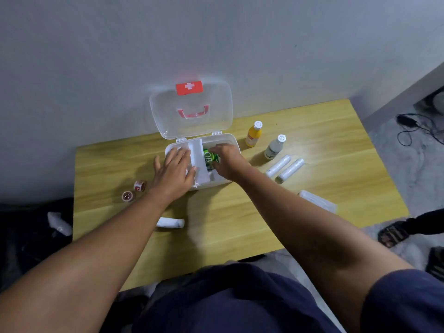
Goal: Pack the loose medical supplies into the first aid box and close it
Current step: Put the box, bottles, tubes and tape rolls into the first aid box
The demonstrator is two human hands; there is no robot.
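The white first aid box [228, 140] stands open on the wooden table, its clear lid [192, 109] upright against the wall. My left hand [174, 170] lies flat, fingers spread, on the box's left side beside a white inner tray [200, 162]. My right hand [228, 162] reaches into the right compartment, its fingers closed on a green packet [208, 156]. Loose on the table lie a yellow bottle [253, 134], a clear bottle [275, 147], two bandage rolls [284, 168], a wrapped flat pack [317, 200], another bandage roll [170, 223] and two tape rolls [134, 191].
The table's back edge meets the grey wall. Another white roll [60, 223] lies off the table's left edge on something dark. On the floor to the right are cables [415, 128] and someone's sandalled foot [396, 231]. My lap sits below the near edge.
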